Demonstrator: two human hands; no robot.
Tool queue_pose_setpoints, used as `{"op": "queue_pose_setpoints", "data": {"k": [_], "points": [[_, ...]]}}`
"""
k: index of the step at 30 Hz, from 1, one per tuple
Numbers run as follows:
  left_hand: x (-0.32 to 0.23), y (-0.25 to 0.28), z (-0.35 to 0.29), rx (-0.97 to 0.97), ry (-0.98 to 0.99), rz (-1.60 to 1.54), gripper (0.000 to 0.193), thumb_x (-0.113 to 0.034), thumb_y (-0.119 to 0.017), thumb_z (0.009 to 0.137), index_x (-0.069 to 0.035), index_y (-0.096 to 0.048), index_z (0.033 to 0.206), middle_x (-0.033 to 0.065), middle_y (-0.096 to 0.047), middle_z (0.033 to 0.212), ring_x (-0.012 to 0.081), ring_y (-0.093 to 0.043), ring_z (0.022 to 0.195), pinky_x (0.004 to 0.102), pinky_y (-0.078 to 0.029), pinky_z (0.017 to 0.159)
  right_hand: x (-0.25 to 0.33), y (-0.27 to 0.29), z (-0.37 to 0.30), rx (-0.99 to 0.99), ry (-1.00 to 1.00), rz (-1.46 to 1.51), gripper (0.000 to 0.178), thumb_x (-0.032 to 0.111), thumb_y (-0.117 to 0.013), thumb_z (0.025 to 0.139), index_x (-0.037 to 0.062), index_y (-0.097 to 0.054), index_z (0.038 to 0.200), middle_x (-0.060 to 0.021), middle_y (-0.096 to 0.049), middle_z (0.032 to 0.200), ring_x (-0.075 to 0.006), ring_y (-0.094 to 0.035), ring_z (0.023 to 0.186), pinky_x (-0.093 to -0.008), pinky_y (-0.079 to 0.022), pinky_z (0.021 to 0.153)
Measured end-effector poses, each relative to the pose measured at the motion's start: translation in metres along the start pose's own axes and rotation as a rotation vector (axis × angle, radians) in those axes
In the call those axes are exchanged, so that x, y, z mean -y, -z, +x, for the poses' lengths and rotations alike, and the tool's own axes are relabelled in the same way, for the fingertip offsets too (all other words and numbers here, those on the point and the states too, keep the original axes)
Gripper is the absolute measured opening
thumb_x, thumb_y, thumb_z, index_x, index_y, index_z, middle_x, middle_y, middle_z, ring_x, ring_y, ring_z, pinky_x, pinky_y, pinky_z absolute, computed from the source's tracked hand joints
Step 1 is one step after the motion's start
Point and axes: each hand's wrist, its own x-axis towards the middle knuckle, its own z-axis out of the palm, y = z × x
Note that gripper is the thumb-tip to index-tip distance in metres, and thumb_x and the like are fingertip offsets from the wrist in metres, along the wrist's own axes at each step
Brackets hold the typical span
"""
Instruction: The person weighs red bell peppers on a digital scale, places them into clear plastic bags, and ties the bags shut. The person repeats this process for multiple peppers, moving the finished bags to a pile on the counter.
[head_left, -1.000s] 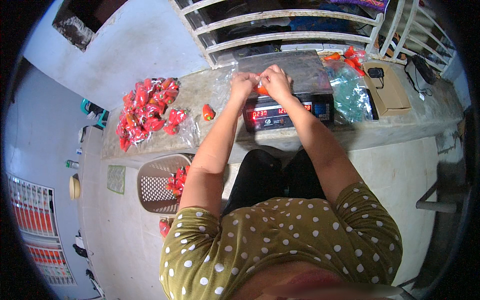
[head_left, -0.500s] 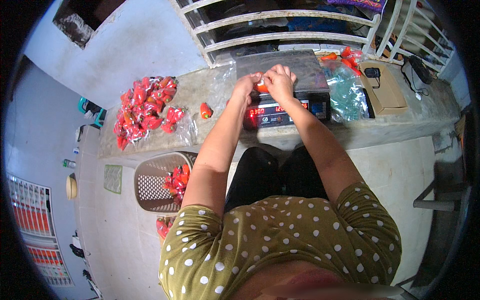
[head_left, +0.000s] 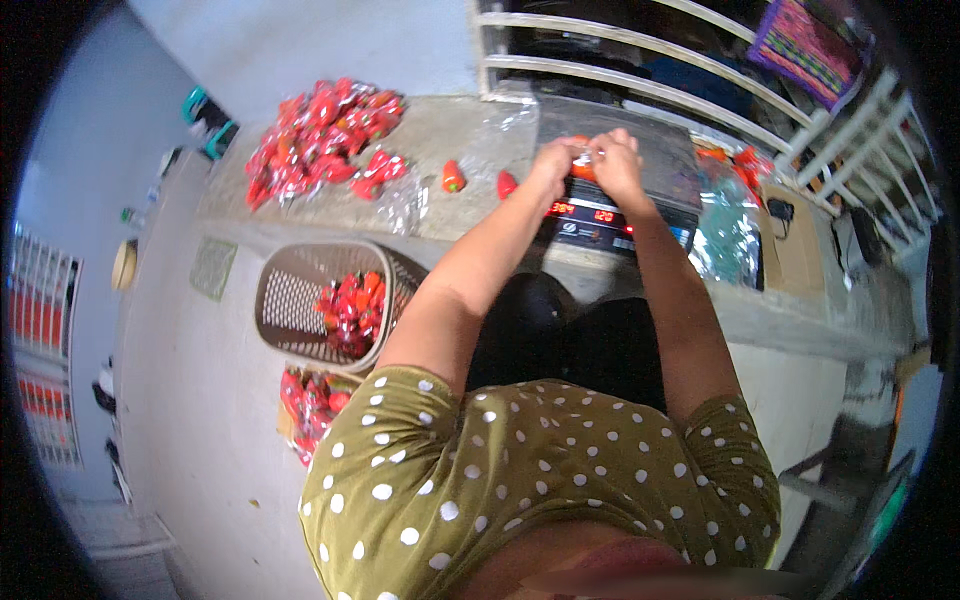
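Observation:
Both my hands are together over the dark flat pan of a digital scale (head_left: 655, 165) with a red-lit display. Between them is a small clear bag of red peppers (head_left: 583, 172), mostly hidden by my fingers. My left hand (head_left: 556, 163) pinches its left side, and my right hand (head_left: 615, 160) has its fingers closed at the top right. Just left of the scale lies one red pepper (head_left: 507, 184), near my left wrist. Another loose pepper (head_left: 453, 177), orange-red with a green stem end, rests farther left on the concrete ledge (head_left: 435, 130).
A heap of bagged red peppers (head_left: 325, 130) covers the ledge's left part. Below stands a brown plastic basket (head_left: 285, 345) of peppers, beside more bagged peppers (head_left: 312, 400). Right of the scale are clear plastic bags (head_left: 727, 235) and a cardboard box (head_left: 790, 255). White railings (head_left: 640, 80) rise behind.
The whole view has shifted and tilted, so the basket and floor bags show more fully. My hands stay together on the bag over the scale. The pepper beside the scale shows more plainly.

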Motion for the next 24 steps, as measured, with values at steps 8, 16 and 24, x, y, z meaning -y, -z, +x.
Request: {"op": "queue_pose_setpoints", "data": {"k": [8,16,24], "points": [[-0.010,0.057,-0.079,-0.161,-0.774,0.803,0.017,-0.013,-0.050,0.082,-0.002,-0.057,0.093,0.0123,-0.058,0.087,0.0241,-0.055,0.081,0.0311,-0.042,0.075,0.073,-0.001,-0.021,-0.035,0.141,0.644,0.012,0.010,-0.053,0.076,0.0010,-0.058,0.082,-0.0151,-0.050,0.090,-0.0288,-0.050,0.086,-0.0351,-0.040,0.078],[0.014,0.264,-0.237,-0.715,-0.289,0.422,0.004,-0.008,-0.052,0.079,-0.006,-0.055,0.081,-0.0005,-0.054,0.073,0.0089,-0.048,0.063,0.0217,-0.040,0.058,0.150,0.003,-0.122,0.413,0.595,0.624,0.031,0.019,-0.064,0.073,0.0047,-0.055,0.099,-0.0140,-0.047,0.099,-0.0290,-0.045,0.098,-0.0355,-0.036,0.086],[0.033,0.356,-0.225,-1.078,-0.066,1.464,0.067,-0.033,-0.070,0.064,-0.001,-0.043,0.116,0.0218,-0.044,0.118,0.0359,-0.042,0.109,0.0433,-0.033,0.092,0.065,-0.027,-0.151,0.720,0.360,0.450,0.030,0.022,-0.063,0.072,0.0041,-0.057,0.095,-0.0144,-0.050,0.098,-0.0289,-0.045,0.098,-0.0364,-0.037,0.086]]}}
